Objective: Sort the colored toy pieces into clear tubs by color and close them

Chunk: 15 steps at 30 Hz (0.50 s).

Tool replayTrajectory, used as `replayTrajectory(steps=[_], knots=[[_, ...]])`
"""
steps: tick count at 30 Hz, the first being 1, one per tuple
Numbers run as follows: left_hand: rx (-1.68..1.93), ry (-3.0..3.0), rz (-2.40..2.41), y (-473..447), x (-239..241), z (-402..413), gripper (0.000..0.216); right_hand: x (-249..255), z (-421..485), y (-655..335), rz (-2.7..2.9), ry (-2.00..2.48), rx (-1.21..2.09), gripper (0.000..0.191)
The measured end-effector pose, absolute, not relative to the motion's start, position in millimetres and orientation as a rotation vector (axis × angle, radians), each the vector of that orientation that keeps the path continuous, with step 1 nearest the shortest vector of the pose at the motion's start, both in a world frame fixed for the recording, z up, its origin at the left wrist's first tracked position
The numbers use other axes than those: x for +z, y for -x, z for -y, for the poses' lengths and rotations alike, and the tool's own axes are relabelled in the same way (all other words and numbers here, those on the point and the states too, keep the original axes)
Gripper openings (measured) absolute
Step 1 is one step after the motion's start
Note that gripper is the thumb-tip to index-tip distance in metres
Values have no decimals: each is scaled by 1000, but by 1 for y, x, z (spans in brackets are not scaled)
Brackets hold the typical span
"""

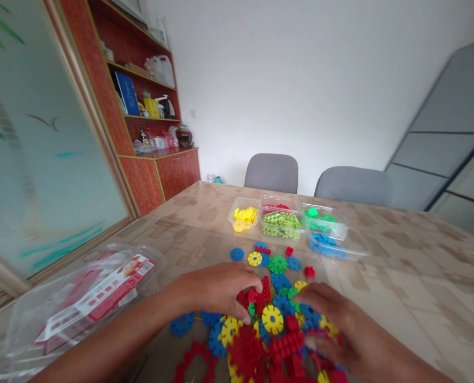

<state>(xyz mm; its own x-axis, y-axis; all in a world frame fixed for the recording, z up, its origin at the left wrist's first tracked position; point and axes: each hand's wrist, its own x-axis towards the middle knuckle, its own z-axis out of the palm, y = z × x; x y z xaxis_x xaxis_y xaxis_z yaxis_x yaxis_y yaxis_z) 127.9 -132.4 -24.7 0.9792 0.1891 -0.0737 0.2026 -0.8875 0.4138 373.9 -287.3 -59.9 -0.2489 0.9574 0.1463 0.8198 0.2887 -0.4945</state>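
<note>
Left hand and right hand rest on plastic pieces.

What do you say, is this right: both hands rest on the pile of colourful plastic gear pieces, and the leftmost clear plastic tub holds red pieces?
Not quite. In the head view the leftmost clear plastic tub holds yellow pieces, not red. The left hand and right hand do rest on the pile of colourful plastic gear pieces.
</note>
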Motion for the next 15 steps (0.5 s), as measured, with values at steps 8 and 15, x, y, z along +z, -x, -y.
replayTrajectory(steps=[8,15], knots=[[-57,-2779,-294,-136,-28,145,20,-58,286,-324,2245,1566,571,25],[-15,-2713,-217,-131,-11,145,16,-53,286,-335,2224,1558,556,14]])
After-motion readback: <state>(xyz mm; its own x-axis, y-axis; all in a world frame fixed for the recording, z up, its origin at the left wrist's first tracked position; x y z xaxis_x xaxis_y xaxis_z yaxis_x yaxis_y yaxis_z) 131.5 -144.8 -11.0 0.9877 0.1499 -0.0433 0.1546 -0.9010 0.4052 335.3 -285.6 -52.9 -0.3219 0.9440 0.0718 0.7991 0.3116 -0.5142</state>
